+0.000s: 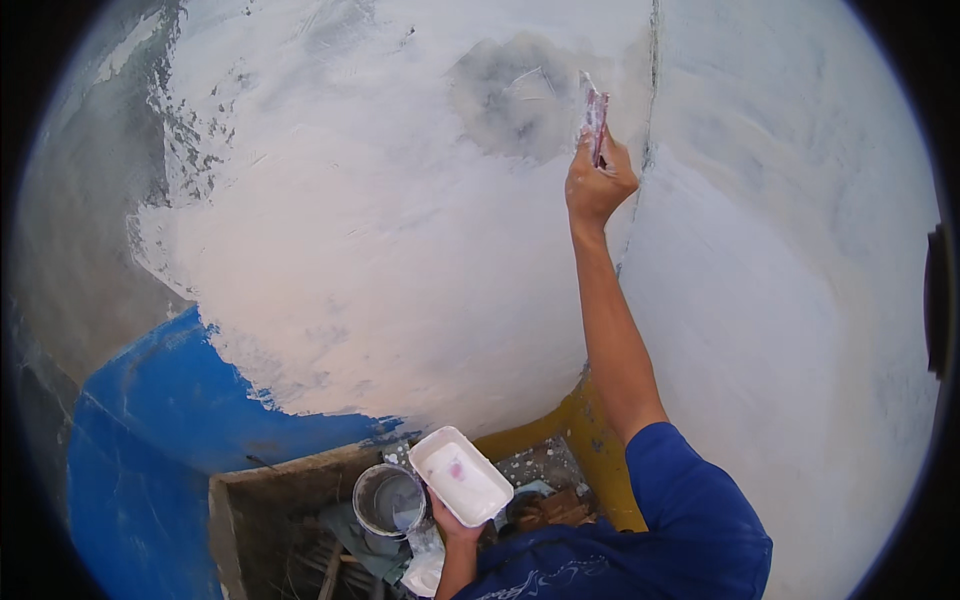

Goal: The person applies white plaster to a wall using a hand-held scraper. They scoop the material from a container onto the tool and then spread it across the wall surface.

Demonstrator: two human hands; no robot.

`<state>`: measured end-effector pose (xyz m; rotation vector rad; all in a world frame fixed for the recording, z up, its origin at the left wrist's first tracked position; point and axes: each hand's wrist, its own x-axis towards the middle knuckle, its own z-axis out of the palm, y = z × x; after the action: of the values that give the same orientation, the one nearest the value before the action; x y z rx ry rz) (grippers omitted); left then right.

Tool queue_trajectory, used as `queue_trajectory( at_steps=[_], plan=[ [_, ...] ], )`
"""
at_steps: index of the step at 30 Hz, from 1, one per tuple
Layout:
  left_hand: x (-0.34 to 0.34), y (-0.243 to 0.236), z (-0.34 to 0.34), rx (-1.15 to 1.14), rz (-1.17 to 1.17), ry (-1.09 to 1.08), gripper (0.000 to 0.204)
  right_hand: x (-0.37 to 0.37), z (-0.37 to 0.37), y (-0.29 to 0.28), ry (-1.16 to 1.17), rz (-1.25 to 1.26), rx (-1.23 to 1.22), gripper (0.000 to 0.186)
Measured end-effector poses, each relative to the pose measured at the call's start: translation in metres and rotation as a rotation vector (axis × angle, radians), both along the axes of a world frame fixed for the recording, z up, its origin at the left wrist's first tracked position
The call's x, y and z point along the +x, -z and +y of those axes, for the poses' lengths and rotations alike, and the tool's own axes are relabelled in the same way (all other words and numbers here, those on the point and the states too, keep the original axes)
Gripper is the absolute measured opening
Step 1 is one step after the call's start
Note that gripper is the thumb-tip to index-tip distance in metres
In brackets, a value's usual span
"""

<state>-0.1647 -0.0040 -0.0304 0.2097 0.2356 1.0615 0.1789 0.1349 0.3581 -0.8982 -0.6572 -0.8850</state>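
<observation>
Up near the inside corner of the wall, my right hand (601, 180) grips a putty knife (592, 112) smeared with white, its blade edge-on to my view. The blade is close to the wall (400, 200); I cannot tell if it touches. Just left of it lies a damp-looking grey patch (510, 95) amid the white coating. Low in front of me, my left hand (457, 527) holds a white rectangular tray (492, 508) from beneath, most of its fingers hidden. White paste with a small pink spot lies in the tray.
A round bucket (375, 490) with greyish contents stands left of the tray. Below is a rough concrete-edged trough (225, 500) with sticks and cloth. Blue paint (170, 400) covers the lower left wall, with a yellow strip (620, 490) at the lower right. White wall (760, 280) rises right of the corner.
</observation>
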Motion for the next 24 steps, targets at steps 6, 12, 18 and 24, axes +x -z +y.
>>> queue_trajectory(
  at_steps=[6, 12, 18, 24],
  plan=[
    [-0.007, 0.005, -0.001, -0.03, -0.038, 0.0, 0.068, 0.041, 0.011, -0.003, 0.266, -0.006, -0.089, 0.031],
    [-0.006, 0.005, 0.006, -0.051, -0.044, 0.006, 0.069, -0.093, 0.033, 0.008, 0.04, -0.465, -0.189, 0.048],
    [-0.002, -0.003, 0.006, 0.002, -0.006, -0.034, 0.07, -0.056, 0.019, -0.02, 0.044, -0.449, -0.046, 0.048],
    [0.008, -0.022, -0.001, -0.056, -0.056, -0.035, 0.06, -0.05, 0.042, -0.001, 0.298, -0.583, -0.334, 0.038]
  ],
)
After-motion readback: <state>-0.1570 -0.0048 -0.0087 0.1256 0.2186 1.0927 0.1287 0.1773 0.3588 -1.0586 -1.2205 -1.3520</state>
